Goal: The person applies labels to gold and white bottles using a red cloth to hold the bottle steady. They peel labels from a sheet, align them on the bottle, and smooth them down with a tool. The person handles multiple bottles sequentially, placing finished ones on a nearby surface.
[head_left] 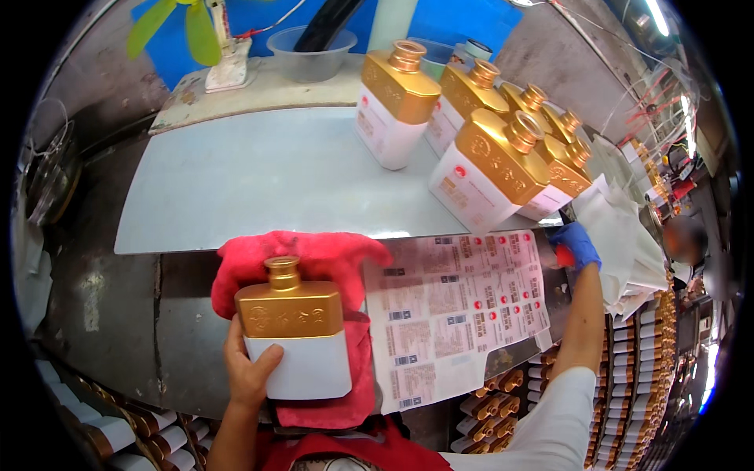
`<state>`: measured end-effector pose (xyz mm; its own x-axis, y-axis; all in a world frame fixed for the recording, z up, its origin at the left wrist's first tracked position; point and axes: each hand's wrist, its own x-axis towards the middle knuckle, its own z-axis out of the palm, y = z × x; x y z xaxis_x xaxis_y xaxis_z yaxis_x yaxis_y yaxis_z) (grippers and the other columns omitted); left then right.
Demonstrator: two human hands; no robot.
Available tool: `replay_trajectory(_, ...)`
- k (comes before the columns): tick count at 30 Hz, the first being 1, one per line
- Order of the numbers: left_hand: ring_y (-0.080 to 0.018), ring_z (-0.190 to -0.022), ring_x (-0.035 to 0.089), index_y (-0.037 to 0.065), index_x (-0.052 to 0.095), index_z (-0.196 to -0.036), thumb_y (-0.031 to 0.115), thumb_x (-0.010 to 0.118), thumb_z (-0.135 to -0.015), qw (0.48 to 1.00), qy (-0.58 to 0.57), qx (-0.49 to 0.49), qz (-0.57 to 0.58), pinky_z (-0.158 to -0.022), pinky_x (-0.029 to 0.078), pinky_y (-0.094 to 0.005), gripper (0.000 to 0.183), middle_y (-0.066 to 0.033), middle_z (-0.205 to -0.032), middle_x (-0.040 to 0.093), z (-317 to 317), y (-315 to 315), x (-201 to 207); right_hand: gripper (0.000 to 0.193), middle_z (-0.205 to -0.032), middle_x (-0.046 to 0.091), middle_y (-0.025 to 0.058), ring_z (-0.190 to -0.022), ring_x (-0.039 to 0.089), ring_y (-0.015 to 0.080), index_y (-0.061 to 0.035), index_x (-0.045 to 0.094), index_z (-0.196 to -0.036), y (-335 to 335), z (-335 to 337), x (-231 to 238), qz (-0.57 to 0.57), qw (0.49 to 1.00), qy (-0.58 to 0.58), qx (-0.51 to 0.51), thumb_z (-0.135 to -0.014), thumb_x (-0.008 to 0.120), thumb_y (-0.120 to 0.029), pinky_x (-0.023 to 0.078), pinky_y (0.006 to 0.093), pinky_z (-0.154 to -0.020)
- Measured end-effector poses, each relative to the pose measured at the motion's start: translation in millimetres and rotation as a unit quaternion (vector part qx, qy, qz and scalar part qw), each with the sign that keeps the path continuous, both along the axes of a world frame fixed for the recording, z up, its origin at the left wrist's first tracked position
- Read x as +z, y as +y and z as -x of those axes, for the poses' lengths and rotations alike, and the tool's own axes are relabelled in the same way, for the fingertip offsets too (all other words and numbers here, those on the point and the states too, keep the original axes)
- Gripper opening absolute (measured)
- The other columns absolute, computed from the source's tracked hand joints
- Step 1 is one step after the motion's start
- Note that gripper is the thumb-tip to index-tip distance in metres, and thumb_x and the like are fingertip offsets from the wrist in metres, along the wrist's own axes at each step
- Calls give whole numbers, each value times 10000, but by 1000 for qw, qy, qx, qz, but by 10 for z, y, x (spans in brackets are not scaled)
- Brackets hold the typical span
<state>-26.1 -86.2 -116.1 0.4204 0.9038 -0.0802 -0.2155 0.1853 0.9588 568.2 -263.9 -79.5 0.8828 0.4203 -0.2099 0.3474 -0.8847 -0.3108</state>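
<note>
My left hand (250,369) grips a flat-sided bottle (310,369) with a gold shoulder and neck and a plain white lower body. The bottle leans on a folded red towel (330,257), its neck pointing away from me. At the right, my right hand (580,243) wears a blue glove and is curled beside the far right corner of a label sheet (440,314). A small red patch (563,255) shows at its fingers; what it is, I cannot make out. The sheet carries rows of printed labels with red dots.
Several gold-and-white bottles with printed fronts (487,177) stand at the right of the pale board (259,173). Behind it are a clear plastic bowl (312,59) and a green-bladed fan (203,35). White sheeting (620,243) lies far right; rows of bottles (628,377) fill the lower right.
</note>
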Motion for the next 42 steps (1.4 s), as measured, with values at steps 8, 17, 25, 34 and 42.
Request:
replay_trajectory(8,-153,-1008,550,2,418,-1255,114,711,-789,999,9,-44,-20,-886,444,-294,562,-86,-1124,558,-50,72,49,200,-661,622,147,-603,613,298,-31,672,-747,-742,308,536,16,920,-369,128,-725,705,-226,479,387,-578)
replay_trajectory(17,-140,-1057,507,-21,392,-1263,203,558,-938,996,-65,-62,-18,-906,416,-280,427,-99,-1158,529,-101,38,-90,164,-763,647,135,-728,635,311,-86,710,-756,-180,2750,329,136,943,-193,234,-673,727,-225,503,394,-671)
replay_trajectory(25,-207,-1287,355,-45,147,-1438,581,336,-948,979,-146,-141,-36,-1063,278,-315,817,-138,-1410,333,153,85,-173,221,-742,674,76,-679,603,105,3,709,-835,517,4272,982,-155,909,266,279,-750,740,-198,485,261,-649)
replay_trajectory(34,-229,-1288,371,8,29,-1466,28,655,-805,982,-50,-134,-123,-1044,340,-347,910,-160,-1416,303,131,-64,-56,278,-732,591,42,-641,542,128,-105,673,-1002,1009,4425,517,-247,906,6,343,-744,752,-171,448,268,-608)
replay_trajectory(42,-243,-1210,473,7,29,-1462,18,635,-824,980,-96,-147,-89,-992,410,-353,880,-172,-1363,371,138,-12,41,755,-1041,581,25,-577,425,32,-19,465,-1324,688,4449,84,-372,887,245,125,-669,816,-148,419,189,-549)
